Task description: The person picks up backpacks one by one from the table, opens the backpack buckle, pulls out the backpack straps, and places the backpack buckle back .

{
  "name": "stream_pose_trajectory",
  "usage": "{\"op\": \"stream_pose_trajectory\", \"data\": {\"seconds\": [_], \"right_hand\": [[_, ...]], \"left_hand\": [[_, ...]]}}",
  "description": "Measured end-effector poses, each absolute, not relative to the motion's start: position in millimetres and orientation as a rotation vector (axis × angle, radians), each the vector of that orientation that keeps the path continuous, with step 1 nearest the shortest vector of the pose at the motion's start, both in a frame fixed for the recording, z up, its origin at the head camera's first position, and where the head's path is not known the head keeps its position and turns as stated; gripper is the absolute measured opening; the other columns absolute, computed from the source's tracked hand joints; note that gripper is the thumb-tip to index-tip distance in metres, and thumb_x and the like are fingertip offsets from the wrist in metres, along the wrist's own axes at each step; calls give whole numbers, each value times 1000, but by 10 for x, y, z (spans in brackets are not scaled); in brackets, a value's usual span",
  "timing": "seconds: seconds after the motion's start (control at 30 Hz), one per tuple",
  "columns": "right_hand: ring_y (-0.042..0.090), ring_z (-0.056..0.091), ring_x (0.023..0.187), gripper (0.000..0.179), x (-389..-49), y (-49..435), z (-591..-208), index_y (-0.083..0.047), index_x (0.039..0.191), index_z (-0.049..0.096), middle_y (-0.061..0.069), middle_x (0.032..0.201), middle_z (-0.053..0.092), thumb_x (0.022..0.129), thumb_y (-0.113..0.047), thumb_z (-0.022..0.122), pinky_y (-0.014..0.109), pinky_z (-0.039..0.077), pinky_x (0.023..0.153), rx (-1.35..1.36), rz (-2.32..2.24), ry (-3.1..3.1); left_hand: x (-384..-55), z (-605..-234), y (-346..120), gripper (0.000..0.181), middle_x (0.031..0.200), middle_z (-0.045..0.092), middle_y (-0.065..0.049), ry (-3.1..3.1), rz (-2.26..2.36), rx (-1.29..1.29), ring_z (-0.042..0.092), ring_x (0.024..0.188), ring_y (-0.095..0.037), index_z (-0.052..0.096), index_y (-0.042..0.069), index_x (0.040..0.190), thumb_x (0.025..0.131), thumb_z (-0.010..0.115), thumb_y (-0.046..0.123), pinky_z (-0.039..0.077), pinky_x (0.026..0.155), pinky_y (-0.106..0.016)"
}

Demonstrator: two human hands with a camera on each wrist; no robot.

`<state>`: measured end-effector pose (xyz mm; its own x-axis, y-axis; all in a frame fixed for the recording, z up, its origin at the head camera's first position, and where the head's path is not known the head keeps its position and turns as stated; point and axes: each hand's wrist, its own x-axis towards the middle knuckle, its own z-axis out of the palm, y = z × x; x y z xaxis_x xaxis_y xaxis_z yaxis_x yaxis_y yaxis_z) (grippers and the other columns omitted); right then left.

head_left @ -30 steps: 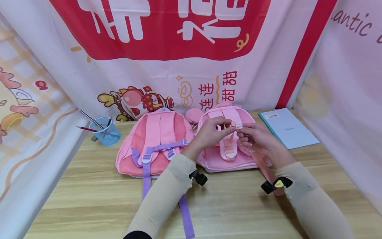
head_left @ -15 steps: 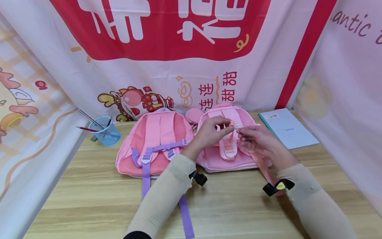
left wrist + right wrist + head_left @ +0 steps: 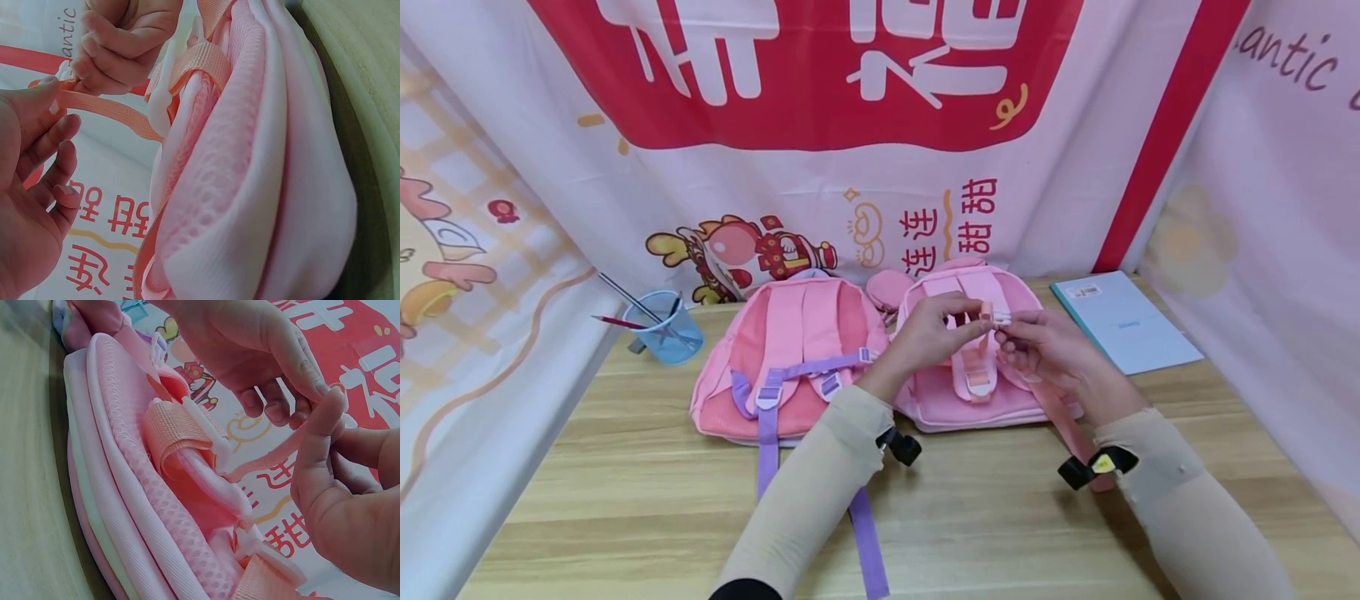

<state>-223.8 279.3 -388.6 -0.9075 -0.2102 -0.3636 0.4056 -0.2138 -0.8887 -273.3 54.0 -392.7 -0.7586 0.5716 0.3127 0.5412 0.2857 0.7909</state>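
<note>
Above the right pink backpack (image 3: 940, 414), my left hand (image 3: 934, 332) pinches a narrow peach strap (image 3: 115, 115) between thumb and forefinger. Its other fingers are loosely bent. My right hand (image 3: 1051, 346) holds a small white buckle (image 3: 1001, 317) at the strap's end with thumb and fingertips, meeting the left fingertips. In the right wrist view, my fingers hide most of the buckle. The strap runs from there down to a white slider (image 3: 160, 100) on the backpack's shoulder strap. A wider peach strap (image 3: 1067, 429) hangs toward the front right.
To the left lies another pink backpack (image 3: 715, 400) with purple straps (image 3: 767, 450) trailing over the table. A blue mesh pen cup (image 3: 677, 342) with pens stands at the far left. A light blue notebook (image 3: 1127, 325) lies at the back right. Cloth walls surround the wooden table (image 3: 625, 517).
Both hands stay at the same spot with small finger movements. The right fingertips covered more of the white buckle half a second ago; more of it shows now.
</note>
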Motion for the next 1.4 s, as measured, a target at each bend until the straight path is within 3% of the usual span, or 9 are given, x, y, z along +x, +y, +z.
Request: {"op": "stream_pose_trajectory", "data": {"seconds": [0.1,0.33,0.43,0.6,0.93,1.17,1.3,1.4], "right_hand": [[9,68,76,19,-2236,2810,-3889,-15,112,77,2,97,77,113,-18,58,22,63,78,178,-2145,1705],[12,66,76,33,-2234,2840,-3848,-14,106,77,1,91,75,115,-21,46,22,61,73,121,-2110,1773],[13,65,76,32,-2230,2820,-3820,-11,110,73,0,91,73,115,-31,48,22,59,70,141,-2086,1824],[12,61,78,43,-2201,2774,-3799,-7,127,65,-2,90,67,113,-46,53,22,56,68,167,-1893,2099],[12,58,75,43,-2195,2732,-3754,-2,130,62,-1,87,63,116,-40,49,22,53,64,212,-1829,2240],[12,56,74,41,-2193,2725,-3767,-1,128,61,-1,86,60,117,-37,45,23,51,62,168,-1824,2274],[13,55,72,41,-2181,2717,-3780,0,121,60,0,84,58,118,-37,42,24,49,59,140,-1825,2289],[12,54,71,40,-2167,2720,-3785,-1,120,59,-1,83,57,118,-38,41,24,47,58,161,-1819,2291]], "left_hand": [[-2728,-3923,542,35,113,78,-7,2499,1499,1088,66,100,-16,78,8,131,99,80,23,58,85,-26],[-2731,-3901,544,36,119,79,-10,2527,1447,1119,72,115,-25,77,6,132,100,80,22,59,106,-41],[-2734,-3896,552,35,118,78,-9,2555,1411,1129,72,113,-24,77,6,132,100,79,21,59,103,-36],[-2724,-3896,576,33,115,77,-6,2580,1324,1128,69,103,-18,77,10,132,102,77,24,59,88,-24],[-2788,-3916,624,26,108,72,-4,2527,1229,1164,62,97,-14,75,11,125,103,75,24,52,84,-22],[-2817,-4014,658,29,125,70,-14,2471,1104,1150,65,113,-22,67,2,136,110,59,10,52,100,-28],[-2826,-4087,697,25,128,71,-16,2439,1181,1105,64,119,-24,70,0,131,111,55,6,51,108,-32],[-2822,-4132,716,23,125,71,-15,2402,1260,1035,64,114,-20,72,1,125,111,55,6,52,104,-29]]}}
